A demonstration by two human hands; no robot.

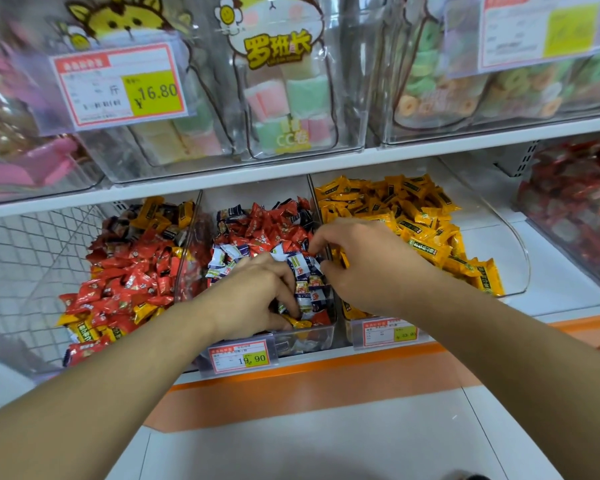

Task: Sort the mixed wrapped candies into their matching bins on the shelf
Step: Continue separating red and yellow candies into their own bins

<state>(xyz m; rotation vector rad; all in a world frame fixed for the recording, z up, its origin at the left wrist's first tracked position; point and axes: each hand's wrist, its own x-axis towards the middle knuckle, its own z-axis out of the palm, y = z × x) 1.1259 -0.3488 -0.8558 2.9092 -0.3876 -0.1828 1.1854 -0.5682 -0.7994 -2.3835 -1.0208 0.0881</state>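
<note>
On the lower shelf (pixel 326 362), white board with an orange front strip, three clear plastic bins sit side by side under an upper row of marshmallow and gummy-ring bins. Headroom under the upper shelf looks tight at the back, so reach-in is from the front and above.

Left bin (pixel 187 244): mostly red candies (pixel 129 282), with yellow strays front and back. Middle bin (pixel 305 336): mixed, red at the back, blue-and-white candies (pixel 305 271) in front, a few yellow ones at the near wall. Right bin (pixel 520 265): all yellow candies (pixel 413 223), looks sorted. Wire basket (pixel 32 254) sits left of the bins. Price tags are clipped to the middle and right bin fronts.

Both hands are in the middle bin. Left hand (pixel 253 296) is curled palm-down, fingers dug into the front pile; can't tell exactly which pieces it grips. Right hand (pixel 357 261) hovers at the divider wall between middle and right bins, thumb and forefinger closing near the top of the pile; what they pinch isn't visible.

Handling, my read: small, light pieces in glossy, slick film with crimped ends. Loose heap shifts when disturbed. Pinch by the body or a crimped end, one or a few at a time; scooping likely drags wrong colours along. Not fragile, wrappers crinkle easily.
</note>
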